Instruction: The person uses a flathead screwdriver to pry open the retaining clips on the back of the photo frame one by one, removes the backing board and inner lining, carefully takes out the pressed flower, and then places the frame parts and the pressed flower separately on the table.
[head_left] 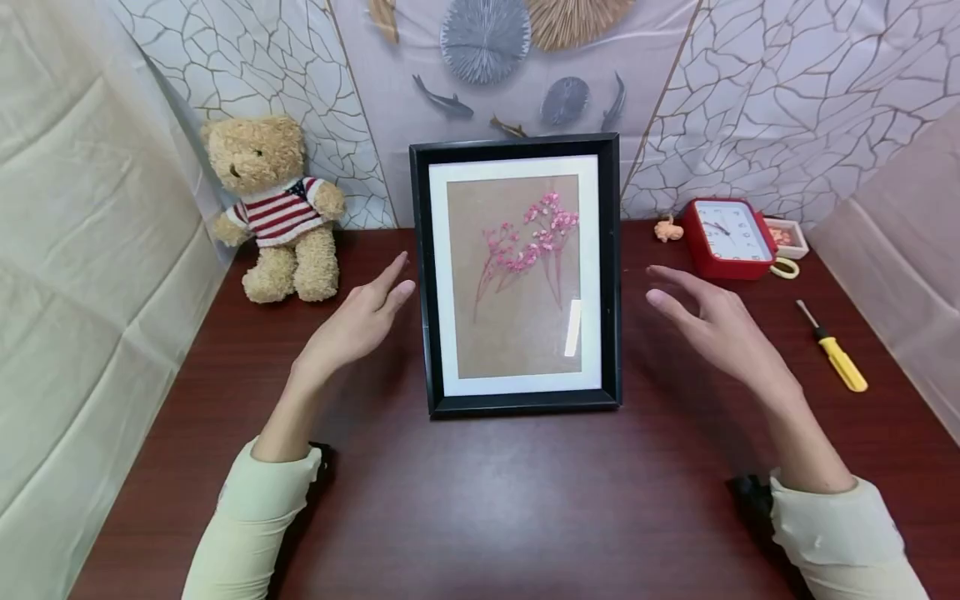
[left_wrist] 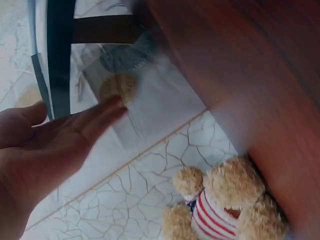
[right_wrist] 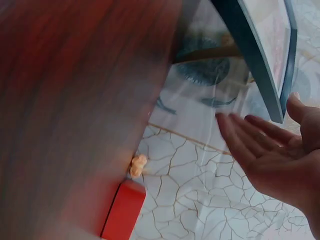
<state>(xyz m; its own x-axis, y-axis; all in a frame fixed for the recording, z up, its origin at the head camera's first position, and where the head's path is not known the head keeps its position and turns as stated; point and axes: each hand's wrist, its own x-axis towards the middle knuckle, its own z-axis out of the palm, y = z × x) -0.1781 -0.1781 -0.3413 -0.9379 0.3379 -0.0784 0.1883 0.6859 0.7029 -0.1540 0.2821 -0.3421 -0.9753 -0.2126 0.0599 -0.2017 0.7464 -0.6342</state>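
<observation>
A black picture frame (head_left: 611, 275) with a white mat and pink pressed flowers stands upright on the dark wooden table (head_left: 487, 500), tilted slightly back. Behind it, a brown support leg (left_wrist: 105, 30) shows in the left wrist view. To the frame's left is my left hand (head_left: 356, 321), fingers extended and a small gap from the edge. My right hand (head_left: 716, 321) is held out on the other side, also apart from the frame, with its fingers loosely straight. Neither hand holds anything. Both palms face inward in the wrist views.
At the back left sits a teddy bear (head_left: 273, 208) in a striped sweater. A red clock (head_left: 729, 237), a small orange figurine (head_left: 667, 229) and a little white box (head_left: 789, 239) are at the back right. A yellow-handled screwdriver (head_left: 842, 360) lies near the right edge.
</observation>
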